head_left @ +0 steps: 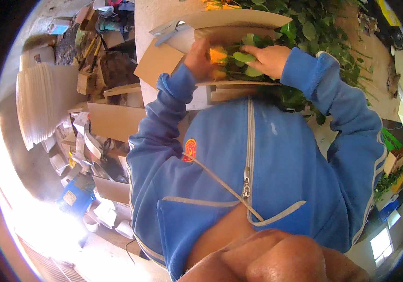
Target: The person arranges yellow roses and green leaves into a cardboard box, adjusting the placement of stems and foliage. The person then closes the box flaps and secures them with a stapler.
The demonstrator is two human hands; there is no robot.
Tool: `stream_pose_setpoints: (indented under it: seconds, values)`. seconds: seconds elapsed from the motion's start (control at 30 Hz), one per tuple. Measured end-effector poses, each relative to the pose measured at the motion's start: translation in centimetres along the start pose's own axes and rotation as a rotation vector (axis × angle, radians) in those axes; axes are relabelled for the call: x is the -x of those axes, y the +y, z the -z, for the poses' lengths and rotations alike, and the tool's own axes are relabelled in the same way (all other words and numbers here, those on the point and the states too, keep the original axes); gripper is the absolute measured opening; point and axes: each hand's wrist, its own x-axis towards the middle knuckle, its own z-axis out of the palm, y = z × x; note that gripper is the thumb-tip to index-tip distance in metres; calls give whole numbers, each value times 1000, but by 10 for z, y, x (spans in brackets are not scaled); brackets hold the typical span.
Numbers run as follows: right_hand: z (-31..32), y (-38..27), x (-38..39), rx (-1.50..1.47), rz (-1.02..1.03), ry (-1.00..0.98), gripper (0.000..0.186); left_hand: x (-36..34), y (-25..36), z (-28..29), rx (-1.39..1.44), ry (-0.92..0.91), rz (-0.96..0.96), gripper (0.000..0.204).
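Over the worktable, my left hand (199, 60) curls against the blossoms of a few yellow-orange roses (218, 55). Its fingers are bent and partly hidden. My right hand (271, 61) is closed around the leafy stems of the same roses, its thumb and forefinger among the green leaves. Beneath and behind both hands is a corrugated cardboard wrapper (234, 19), its far flap standing up and its near edge running close to my jacket. The stem ends under my right hand cannot be made out.
A large heap of leafy rose stems (312, 28) covers the table's right side, with more orange blossoms (220, 4) at the far edge. A flat cardboard piece (159, 63) lies left of the wrapper. A stack of white sheets (46, 103) stands far left, near cluttered boxes.
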Motion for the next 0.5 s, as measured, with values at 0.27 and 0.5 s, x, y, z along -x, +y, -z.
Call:
stream_pose_setpoints:
  seconds: [0.27, 0.5]
  values:
    - [-37, 18, -32, 265, -150, 87, 62, -10, 24, 8, -292, 263, -295, 65]
    - [-27, 1, -19, 381, 31, 337, 54, -5, 25, 16, -513, 18, -202, 37]
